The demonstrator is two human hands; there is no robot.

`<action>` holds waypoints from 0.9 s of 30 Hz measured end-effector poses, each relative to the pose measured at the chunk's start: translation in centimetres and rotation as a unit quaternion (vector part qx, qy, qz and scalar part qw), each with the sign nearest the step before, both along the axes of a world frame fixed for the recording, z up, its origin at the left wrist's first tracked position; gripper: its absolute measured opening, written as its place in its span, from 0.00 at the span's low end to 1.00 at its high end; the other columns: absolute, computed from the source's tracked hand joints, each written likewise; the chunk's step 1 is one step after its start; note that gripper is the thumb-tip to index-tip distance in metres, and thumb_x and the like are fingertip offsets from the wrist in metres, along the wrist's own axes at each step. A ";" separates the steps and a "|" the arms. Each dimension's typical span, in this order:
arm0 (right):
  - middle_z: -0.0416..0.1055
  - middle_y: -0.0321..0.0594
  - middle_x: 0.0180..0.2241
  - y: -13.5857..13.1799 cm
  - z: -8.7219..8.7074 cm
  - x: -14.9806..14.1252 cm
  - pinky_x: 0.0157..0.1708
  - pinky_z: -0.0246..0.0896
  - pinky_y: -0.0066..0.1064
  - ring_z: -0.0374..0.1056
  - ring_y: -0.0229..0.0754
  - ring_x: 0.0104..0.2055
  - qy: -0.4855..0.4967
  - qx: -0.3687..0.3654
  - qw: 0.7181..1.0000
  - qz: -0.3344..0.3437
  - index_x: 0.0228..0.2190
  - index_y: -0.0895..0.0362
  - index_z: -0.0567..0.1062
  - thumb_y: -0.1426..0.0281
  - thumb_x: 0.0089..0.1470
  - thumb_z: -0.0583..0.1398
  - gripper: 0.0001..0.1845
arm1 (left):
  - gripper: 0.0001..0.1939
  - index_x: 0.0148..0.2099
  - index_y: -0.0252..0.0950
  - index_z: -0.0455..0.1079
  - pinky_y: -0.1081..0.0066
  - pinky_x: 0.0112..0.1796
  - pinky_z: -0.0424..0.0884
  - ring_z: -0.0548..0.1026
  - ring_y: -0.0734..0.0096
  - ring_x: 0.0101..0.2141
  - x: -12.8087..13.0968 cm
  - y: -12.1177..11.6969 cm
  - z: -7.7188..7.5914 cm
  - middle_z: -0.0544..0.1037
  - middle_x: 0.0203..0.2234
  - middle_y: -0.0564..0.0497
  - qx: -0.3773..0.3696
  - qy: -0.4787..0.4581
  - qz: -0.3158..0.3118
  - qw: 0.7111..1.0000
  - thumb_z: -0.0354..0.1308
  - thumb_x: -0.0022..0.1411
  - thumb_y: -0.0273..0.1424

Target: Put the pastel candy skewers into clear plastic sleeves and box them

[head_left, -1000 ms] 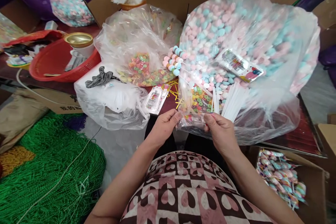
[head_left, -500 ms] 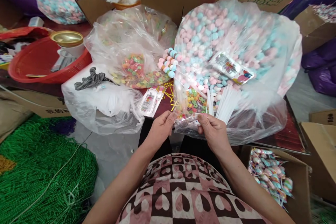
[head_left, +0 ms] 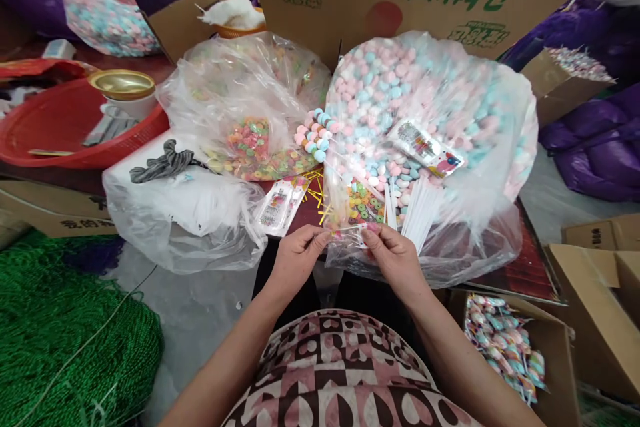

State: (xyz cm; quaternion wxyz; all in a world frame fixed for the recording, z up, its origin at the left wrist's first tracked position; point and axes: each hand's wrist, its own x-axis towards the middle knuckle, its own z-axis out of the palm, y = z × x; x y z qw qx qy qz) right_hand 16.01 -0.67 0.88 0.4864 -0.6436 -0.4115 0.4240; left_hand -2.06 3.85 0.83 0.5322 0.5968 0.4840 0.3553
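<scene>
left hand (head_left: 297, 257) and right hand (head_left: 397, 257) fingers are pinching a wrapper (head_left: 348, 235), candy rings (head_left: 363, 202) lying at its one o'clock.

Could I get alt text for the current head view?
A person's left hand and right hand hold a small clear wrapper between them. Beyond lie white sticks and a big plastic bag of pink, blue and white pieces, with another bag of colorful rings leftward. An open box of wrapped sweets is lower right.
</scene>
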 end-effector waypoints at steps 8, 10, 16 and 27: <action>0.59 0.31 0.12 2.0 1.4 0.0 0.19 0.50 0.28 0.54 0.33 0.16 -0.036 0.008 0.996 0.084 0.16 0.55 0.69 0.48 0.54 0.59 0.28 | 0.17 0.32 0.36 0.72 0.74 0.24 0.55 0.60 0.79 0.19 -1.0 0.6 -1.9 0.63 0.14 0.59 -0.078 -0.116 0.082 0.987 0.58 0.62 0.45; 0.67 0.35 0.16 3.9 2.1 0.5 0.21 0.55 0.28 0.60 0.36 0.19 -0.098 0.034 0.991 0.089 0.18 0.56 0.72 0.49 0.57 0.56 0.27 | 0.18 0.29 0.36 0.69 0.74 0.23 0.54 0.57 0.80 0.17 -1.4 1.1 -2.2 0.61 0.13 0.60 -0.088 -0.179 0.130 0.971 0.58 0.61 0.46; 0.79 0.44 0.40 12.3 2.6 0.3 0.37 0.63 0.34 0.73 0.46 0.39 -0.426 0.055 0.899 0.081 0.40 0.55 0.80 0.64 0.59 0.56 0.15 | 0.21 0.28 0.36 0.64 0.76 0.21 0.54 0.56 0.83 0.14 -2.5 1.8 -1.3 0.56 0.11 0.63 -0.137 -0.310 0.194 0.921 0.68 0.52 0.46; 0.78 0.47 0.39 13.6 1.0 -0.3 0.35 0.60 0.35 0.73 0.49 0.38 -0.531 0.001 0.845 0.064 0.36 0.57 0.81 0.65 0.60 0.54 0.17 | 0.22 0.30 0.36 0.62 0.77 0.19 0.55 0.55 0.83 0.13 -3.8 1.8 -0.9 0.53 0.11 0.64 -0.228 -0.475 0.124 0.841 0.68 0.53 0.45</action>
